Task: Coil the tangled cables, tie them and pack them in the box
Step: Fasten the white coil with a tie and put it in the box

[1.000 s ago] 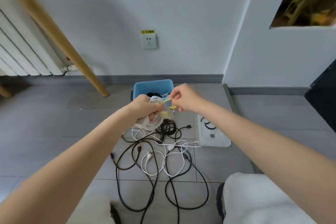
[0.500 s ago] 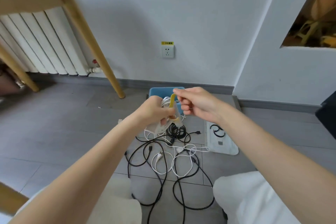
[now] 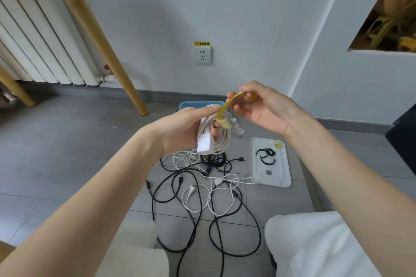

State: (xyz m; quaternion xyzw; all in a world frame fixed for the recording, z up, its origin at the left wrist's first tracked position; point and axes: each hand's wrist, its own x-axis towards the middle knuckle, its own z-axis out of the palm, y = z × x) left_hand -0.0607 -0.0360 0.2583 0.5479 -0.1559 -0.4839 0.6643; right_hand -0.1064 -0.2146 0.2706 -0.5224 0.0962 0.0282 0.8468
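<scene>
- Knees in pale, soft cloth at the near edge, either side of the floor.
- Tangled cables (image 3: 202,195) loose on grey floor tiles just beyond: thin black and white cords, rubbery, looped over one another, plugs showing. Not yet coiled or tied; most of the work judged still ahead.
- White lid (image 3: 281,177) to the right of the tangle, hard plastic, rounded corners; curled black ties (image 3: 265,156) and a small yellow roll on it.
- Left hand (image 3: 182,130) curled round the white coil (image 3: 216,139), a thick glossy cord wound in an oval with a blocky plug.
- Right hand (image 3: 258,108) pinching the yellow strap (image 3: 227,105), a flat flexible band looped round the coil, not yet fastened.
- Blue box (image 3: 191,104) behind the hands, mostly hidden; contents not visible.
</scene>
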